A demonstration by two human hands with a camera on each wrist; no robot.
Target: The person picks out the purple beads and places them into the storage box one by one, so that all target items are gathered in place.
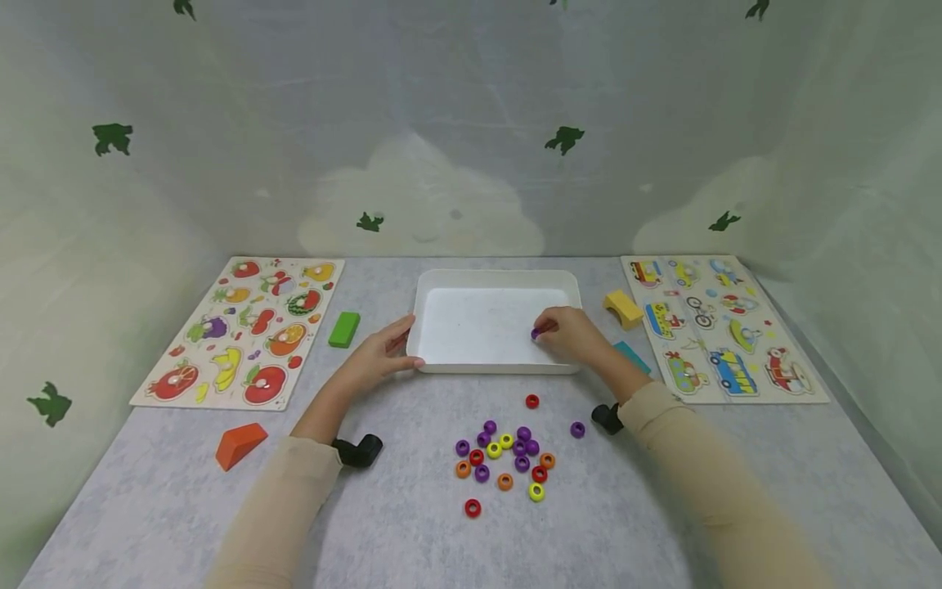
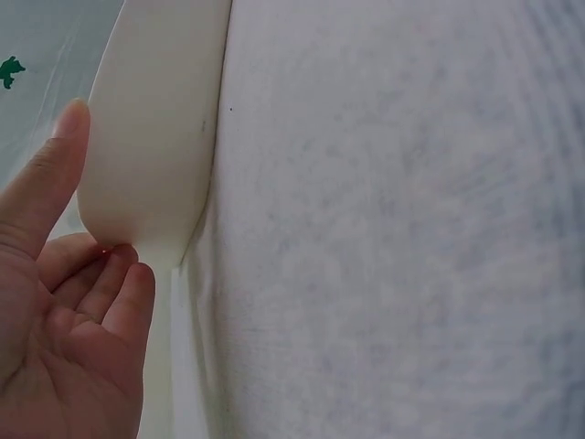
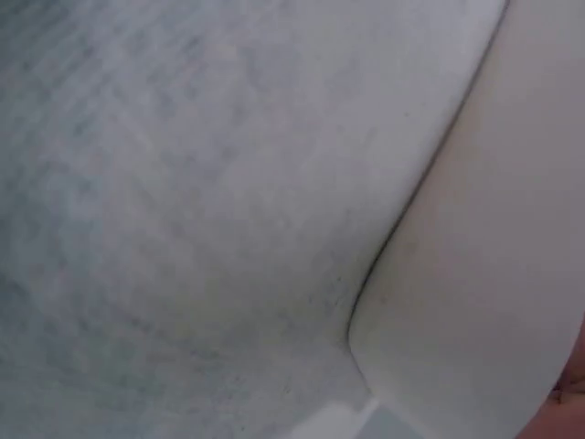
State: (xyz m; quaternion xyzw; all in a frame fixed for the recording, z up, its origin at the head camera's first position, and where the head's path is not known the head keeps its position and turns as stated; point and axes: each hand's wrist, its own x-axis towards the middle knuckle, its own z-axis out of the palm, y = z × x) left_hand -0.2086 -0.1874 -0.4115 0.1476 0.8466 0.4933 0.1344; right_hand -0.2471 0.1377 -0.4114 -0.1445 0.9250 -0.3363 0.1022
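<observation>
A shallow white tray (image 1: 478, 323) lies on the table towards the back. My left hand (image 1: 377, 353) holds its near left corner, the thumb along the front wall and the fingers at the left side. In the left wrist view, the left hand (image 2: 82, 311) has curled fingertips against the tray's wall (image 2: 155, 119). Over the tray's right part, my right hand (image 1: 568, 334) pinches a purple bead (image 1: 535, 334) between thumb and fingertips. Only a sliver of that hand shows in the right wrist view, behind the tray wall (image 3: 475, 256). Several purple, red, orange and yellow beads (image 1: 522, 464) lie loose in front of the tray.
A fruit puzzle board (image 1: 246, 331) lies left, a vehicle puzzle board (image 1: 706, 327) right. Beside them are a green block (image 1: 344, 330), an orange wedge (image 1: 239, 445), a yellow arch block (image 1: 623, 308) and a blue block (image 1: 631, 357), partly hidden by the right arm.
</observation>
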